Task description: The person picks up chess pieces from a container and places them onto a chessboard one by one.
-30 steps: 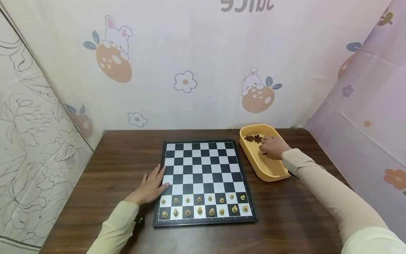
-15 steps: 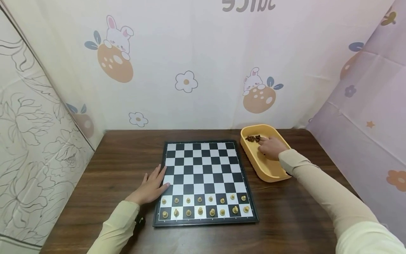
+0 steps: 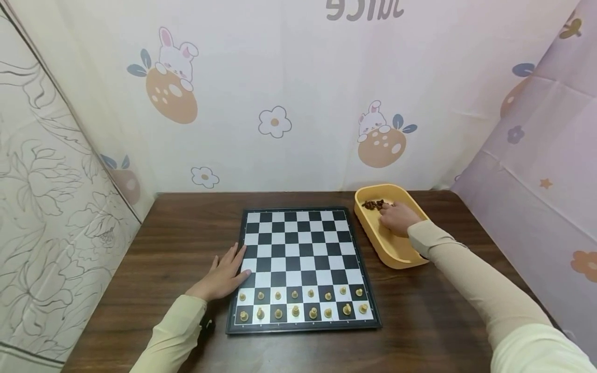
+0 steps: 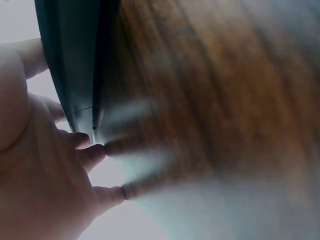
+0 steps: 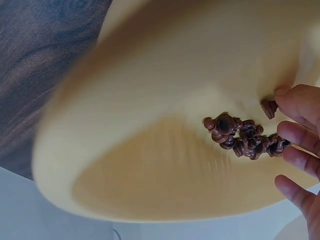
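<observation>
My left hand lies at the left edge of the chessboard, its fingers spread and fingertips over the border. In the left wrist view, the fingers touch the board's dark side. Inside the yellow tray my right hand reaches toward the far end. The right wrist view has its fingers extended beside a pile of brown chess pieces. One separate brown chess piece is right at the thumb tip, apart from the pile.
Two rows of gold chess pieces stand on the near side of the board. The tray stands to the right of the board on a dark wooden table. A patterned cloth hangs behind the table.
My right hand has shifted slightly toward the pile in the tray. The dark piece seen by its fingers a second ago is hidden in the head view. My left hand stays at the board.
</observation>
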A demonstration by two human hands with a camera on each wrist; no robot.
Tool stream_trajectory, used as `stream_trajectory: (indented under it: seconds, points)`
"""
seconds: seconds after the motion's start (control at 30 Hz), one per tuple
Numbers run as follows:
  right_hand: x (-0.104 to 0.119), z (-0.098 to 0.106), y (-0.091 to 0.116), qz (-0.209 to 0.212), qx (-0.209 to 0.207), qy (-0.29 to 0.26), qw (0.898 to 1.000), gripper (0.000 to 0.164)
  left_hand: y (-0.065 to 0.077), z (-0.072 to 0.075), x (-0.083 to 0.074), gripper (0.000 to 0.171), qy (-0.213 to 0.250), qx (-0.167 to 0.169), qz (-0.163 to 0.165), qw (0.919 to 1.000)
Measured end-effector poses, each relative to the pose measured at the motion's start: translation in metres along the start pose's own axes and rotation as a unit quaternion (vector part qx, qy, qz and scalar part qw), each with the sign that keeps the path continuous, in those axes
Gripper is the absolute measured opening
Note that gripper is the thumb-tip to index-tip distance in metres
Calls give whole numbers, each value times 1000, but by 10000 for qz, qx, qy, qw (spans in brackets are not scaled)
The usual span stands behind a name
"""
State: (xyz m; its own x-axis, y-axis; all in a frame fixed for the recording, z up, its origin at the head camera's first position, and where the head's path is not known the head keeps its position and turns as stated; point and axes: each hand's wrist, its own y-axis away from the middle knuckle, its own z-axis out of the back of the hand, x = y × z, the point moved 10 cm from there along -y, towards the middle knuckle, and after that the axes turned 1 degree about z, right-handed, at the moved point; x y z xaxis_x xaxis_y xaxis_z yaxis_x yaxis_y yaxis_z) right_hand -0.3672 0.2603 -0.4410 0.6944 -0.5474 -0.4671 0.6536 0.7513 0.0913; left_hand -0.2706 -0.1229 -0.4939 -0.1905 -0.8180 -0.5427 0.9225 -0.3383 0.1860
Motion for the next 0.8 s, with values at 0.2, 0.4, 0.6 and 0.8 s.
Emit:
stream_trajectory:
  seconds: [0.2, 0.4, 0.6, 0.8]
  points:
    - [3, 4, 3, 53, -104, 24, 9999, 27, 0, 0, 1, 71, -48, 11, 41, 10000]
    - [1, 1, 6, 80, -115, 13, 9999, 24, 0, 0, 1, 70, -50, 42, 62, 10000]
    - [-7, -4, 9, 36, -36, -39, 10000, 17, 0, 1, 2, 71, -99, 82, 124, 9998]
    - [-14, 7, 10, -30, -68, -361, 9993, 18, -2, 2, 1, 71, -121, 96, 163, 9997]
